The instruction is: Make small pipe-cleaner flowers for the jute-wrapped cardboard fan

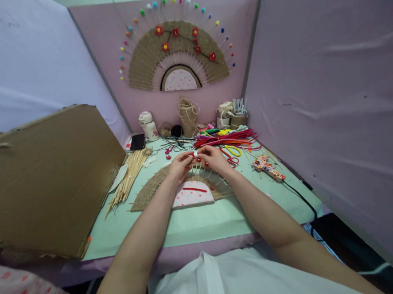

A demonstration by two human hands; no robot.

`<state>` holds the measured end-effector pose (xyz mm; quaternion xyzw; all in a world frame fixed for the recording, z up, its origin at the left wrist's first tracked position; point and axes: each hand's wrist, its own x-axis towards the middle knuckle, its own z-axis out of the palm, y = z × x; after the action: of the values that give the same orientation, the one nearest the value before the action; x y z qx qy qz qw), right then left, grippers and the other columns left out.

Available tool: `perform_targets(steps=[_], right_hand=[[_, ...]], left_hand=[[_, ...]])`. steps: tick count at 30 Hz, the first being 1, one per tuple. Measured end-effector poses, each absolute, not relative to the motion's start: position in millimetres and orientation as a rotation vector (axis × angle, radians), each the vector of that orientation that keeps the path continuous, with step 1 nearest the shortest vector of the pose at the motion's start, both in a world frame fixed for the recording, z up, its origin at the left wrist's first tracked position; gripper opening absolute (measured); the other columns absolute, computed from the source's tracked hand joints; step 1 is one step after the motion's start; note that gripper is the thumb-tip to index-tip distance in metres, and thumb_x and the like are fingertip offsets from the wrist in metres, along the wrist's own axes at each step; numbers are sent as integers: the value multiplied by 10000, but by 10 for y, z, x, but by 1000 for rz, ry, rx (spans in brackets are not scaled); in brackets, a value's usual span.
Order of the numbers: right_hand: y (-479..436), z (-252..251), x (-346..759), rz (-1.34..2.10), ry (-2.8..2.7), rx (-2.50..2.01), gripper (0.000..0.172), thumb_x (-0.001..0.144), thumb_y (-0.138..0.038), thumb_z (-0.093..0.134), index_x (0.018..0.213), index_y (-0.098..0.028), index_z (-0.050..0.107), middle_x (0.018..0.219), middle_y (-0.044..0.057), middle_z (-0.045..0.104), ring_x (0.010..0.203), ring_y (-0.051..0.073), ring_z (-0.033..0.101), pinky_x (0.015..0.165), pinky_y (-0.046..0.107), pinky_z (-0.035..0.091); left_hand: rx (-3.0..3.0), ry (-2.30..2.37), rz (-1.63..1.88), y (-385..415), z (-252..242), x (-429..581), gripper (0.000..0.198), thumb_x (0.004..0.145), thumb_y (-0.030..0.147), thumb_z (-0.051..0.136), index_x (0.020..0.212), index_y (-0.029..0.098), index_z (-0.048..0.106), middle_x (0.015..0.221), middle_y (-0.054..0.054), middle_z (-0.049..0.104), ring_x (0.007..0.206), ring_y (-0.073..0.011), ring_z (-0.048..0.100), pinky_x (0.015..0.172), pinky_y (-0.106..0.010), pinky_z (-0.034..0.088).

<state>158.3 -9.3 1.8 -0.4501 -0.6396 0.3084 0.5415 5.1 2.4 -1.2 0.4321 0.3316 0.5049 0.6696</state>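
A half-round jute fan (149, 190) with wooden sticks and a pink dotted centre (193, 195) lies on the green table (201, 222). Above its top edge my left hand (180, 165) and my right hand (213, 158) meet, fingers pinched together on a small red piece (199, 159). A red strip lies across the pink centre.
A large cardboard sheet (48, 178) leans at the left. Bamboo sticks (128, 177) lie beside it. Red pipe cleaners (225, 138), scissors (232, 153), a glue gun (267, 167) with its black cord, jars and twine stand behind. A finished fan (177, 55) hangs on the back wall.
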Motion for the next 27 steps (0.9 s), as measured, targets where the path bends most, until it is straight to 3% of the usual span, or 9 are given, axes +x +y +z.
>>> perform_targets(steps=[6,12,19,27], right_hand=[[-159,32,1555,300,-1741,-1025,61,785,-228,589,791,-178,624,832,36,584,772,149,529,708,276,414],[-187,9,1556,156,-1834,-1011,103,852,-236,522,811,-194,607,856,48,550,832,175,513,755,300,399],[-171,6,1549,125,-1880,-1025,119,871,-217,471,808,-198,571,860,59,536,844,192,486,774,319,385],[-117,-22,1549,319,-1822,-1041,120,840,-193,479,754,-188,563,786,28,554,783,159,500,740,289,387]], left_hand=[[1062,823,1282,45,-26,85,307,601,228,770,882,143,681,720,-26,672,596,-84,582,496,-166,379],[1153,846,1317,44,-77,129,270,609,253,762,851,155,692,733,-25,684,629,-104,596,547,-187,422],[995,796,1319,1,-30,154,289,560,226,792,809,136,675,724,-18,679,615,-85,596,635,-215,473],[989,794,1322,20,-54,135,336,519,231,816,803,133,663,691,-8,668,598,-76,592,633,-212,472]])
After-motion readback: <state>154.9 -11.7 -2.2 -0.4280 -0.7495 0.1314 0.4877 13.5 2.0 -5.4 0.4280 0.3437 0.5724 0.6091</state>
